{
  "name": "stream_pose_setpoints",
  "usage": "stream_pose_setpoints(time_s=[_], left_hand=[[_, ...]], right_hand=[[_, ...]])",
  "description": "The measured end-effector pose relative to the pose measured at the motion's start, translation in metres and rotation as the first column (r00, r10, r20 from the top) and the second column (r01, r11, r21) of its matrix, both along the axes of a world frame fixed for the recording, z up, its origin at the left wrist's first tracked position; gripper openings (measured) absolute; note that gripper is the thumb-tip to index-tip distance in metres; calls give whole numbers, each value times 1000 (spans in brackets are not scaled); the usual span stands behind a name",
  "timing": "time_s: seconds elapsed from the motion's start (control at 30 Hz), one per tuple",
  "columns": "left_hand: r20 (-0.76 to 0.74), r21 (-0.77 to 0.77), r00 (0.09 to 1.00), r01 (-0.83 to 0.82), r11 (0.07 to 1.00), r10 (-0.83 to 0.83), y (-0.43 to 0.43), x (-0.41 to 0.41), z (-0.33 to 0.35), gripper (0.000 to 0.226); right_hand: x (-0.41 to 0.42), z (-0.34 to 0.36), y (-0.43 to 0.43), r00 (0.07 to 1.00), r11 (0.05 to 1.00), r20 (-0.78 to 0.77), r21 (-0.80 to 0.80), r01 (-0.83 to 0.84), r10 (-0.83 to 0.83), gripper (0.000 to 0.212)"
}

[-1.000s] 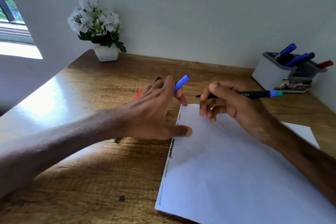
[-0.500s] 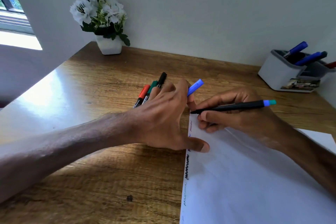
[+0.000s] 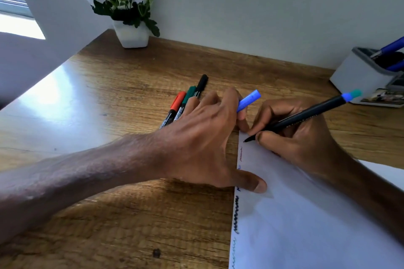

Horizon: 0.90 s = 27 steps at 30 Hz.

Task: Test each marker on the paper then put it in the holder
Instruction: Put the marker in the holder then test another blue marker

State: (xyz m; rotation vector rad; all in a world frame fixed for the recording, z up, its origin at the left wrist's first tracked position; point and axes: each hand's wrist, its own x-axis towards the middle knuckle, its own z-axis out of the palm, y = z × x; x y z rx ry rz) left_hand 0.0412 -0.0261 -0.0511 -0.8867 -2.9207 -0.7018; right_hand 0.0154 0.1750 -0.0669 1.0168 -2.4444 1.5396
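My right hand [image 3: 293,135] grips a black marker [image 3: 306,116] with a blue end, its tip touching the top left corner of the white paper [image 3: 306,225]. My left hand [image 3: 205,142] holds the blue cap [image 3: 249,100] between its fingers, with the thumb pressing the paper's left edge. Several squiggles run down that edge. Three capped markers, red [image 3: 176,105], green [image 3: 188,97] and black [image 3: 201,85], lie on the desk partly under my left fingers. The grey holder [image 3: 360,76] at the far right has blue markers in it.
A white pot of white flowers [image 3: 131,35] stands at the back of the wooden desk [image 3: 109,98] against the wall. A window sits at the far left. A small printed card lies in front of the holder.
The marker tip has come down from above the paper onto its top left corner. The camera has moved closer and lower. My left hand keeps the cap and stays on the paper edge.
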Motion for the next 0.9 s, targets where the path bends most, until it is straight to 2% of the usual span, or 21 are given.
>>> stream_pose_setpoints(time_s=[0.2,0.4,0.53,0.9], left_hand=[[13,-2,1000,1,1000,-1,1,-1,0,90],[9,-5,1000,1,1000,-1,1,-2,0,90],[3,-1,1000,-6,1000,6,1,-2,0,88],[0,3,1000,-16,1000,16,1,-3,-1,90]], right_hand=[[1,0,-1,999,1000,-47,31,2,0,15],[-4,-1,-1,998,998,-70,66,10,-6,15],[-3,-1,0,999,997,-49,74,-2,6,5],[-3,0,-1,996,994,-87,106,27,-18,9]])
